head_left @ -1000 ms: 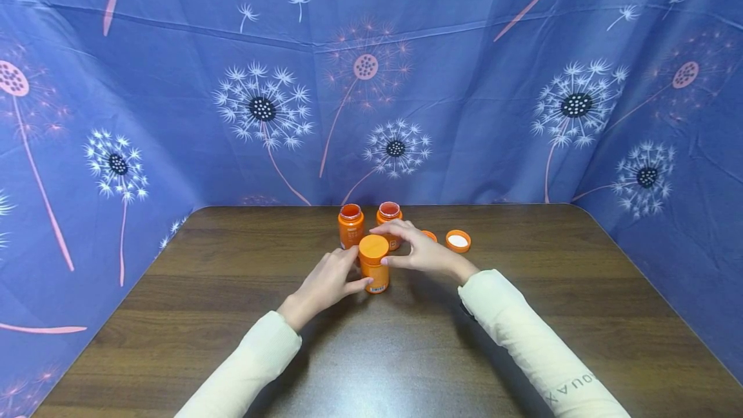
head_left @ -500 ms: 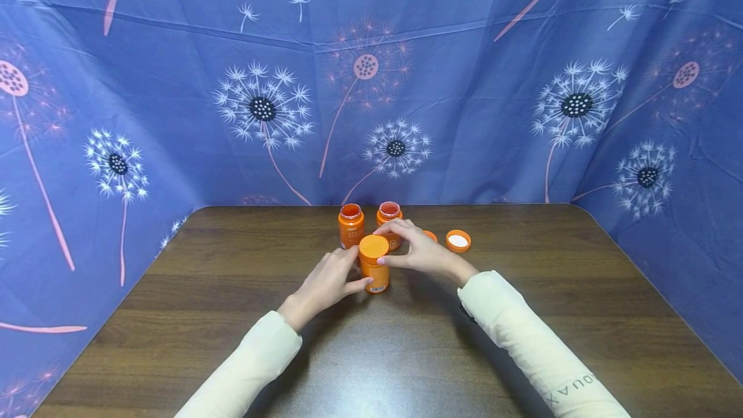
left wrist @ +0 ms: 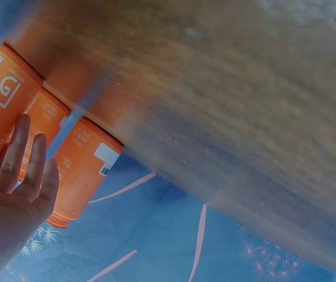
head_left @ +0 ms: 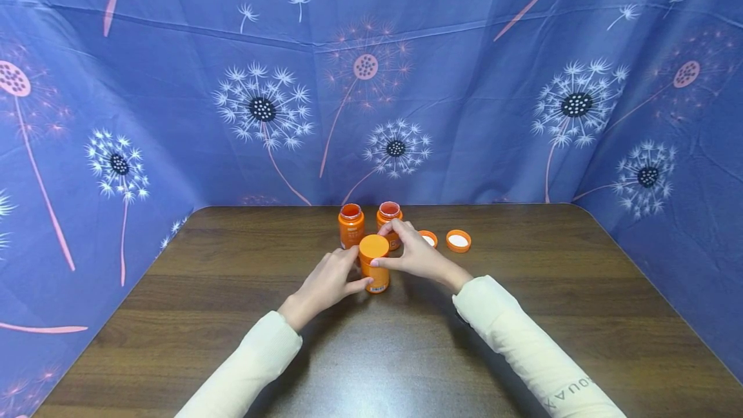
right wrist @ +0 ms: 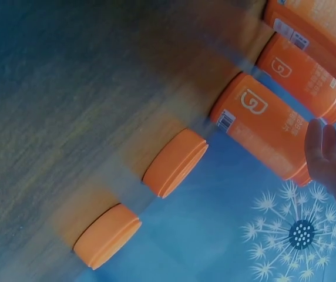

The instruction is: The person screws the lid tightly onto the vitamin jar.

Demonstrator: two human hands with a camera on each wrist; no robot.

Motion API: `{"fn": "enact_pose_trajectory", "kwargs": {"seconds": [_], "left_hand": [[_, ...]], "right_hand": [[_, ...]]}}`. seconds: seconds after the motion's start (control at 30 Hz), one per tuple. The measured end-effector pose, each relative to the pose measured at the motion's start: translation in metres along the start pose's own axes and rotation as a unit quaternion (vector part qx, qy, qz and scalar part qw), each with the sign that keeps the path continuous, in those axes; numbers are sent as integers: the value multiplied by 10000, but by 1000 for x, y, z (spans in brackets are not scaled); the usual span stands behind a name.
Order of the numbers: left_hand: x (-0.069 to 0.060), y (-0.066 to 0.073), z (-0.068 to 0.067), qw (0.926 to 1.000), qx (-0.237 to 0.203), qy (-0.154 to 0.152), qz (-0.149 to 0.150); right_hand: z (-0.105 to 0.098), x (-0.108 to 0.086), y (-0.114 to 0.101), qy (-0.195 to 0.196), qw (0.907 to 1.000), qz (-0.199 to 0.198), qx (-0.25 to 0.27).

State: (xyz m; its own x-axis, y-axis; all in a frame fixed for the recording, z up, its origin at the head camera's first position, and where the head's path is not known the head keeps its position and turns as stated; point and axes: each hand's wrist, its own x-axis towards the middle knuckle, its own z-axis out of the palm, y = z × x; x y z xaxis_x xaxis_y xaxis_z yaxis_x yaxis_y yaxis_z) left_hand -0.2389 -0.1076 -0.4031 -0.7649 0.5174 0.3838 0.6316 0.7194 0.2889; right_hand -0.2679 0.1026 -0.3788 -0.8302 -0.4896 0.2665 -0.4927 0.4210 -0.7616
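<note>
An orange bottle with its orange cap on stands upright at the middle of the table. My left hand grips it from the left, thumb low on the front. In the left wrist view that bottle is partly behind the left hand. My right hand holds the cap from the right, its thumb across the front edge and its fingers behind. Just behind stand two uncapped orange bottles, a left one and a right one partly covered by the right hand.
Two loose orange caps lie inside-up to the right of the bottles: a nearer-in cap, partly hidden in the head view, and an outer cap. A brown wooden table meets a blue dandelion-print cloth at its back and sides.
My right thumb has slid left along the front of the cap, while the right fingers behind shifted slightly right. The left hand and the bottle have stayed in place.
</note>
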Motion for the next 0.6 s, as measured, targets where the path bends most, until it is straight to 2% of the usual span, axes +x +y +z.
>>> {"fn": "enact_pose_trajectory", "kwargs": {"seconds": [0.2, 0.33, 0.5, 0.6], "left_hand": [[0, 0, 0, 10000, -53, -12, 11], [0, 1, 0, 10000, -37, 7, 17], [-1, 1, 0, 10000, -41, 16, 27], [-1, 1, 0, 10000, -79, 12, 25]], "right_hand": [[-6, -2, 1, -424, 9990, -136, -8], [-11, -3, 1, -706, 9967, -395, 40], [-15, -3, 2, -996, 9936, -443, 302], [-17, -3, 0, -1073, 9928, -472, 264]]}}
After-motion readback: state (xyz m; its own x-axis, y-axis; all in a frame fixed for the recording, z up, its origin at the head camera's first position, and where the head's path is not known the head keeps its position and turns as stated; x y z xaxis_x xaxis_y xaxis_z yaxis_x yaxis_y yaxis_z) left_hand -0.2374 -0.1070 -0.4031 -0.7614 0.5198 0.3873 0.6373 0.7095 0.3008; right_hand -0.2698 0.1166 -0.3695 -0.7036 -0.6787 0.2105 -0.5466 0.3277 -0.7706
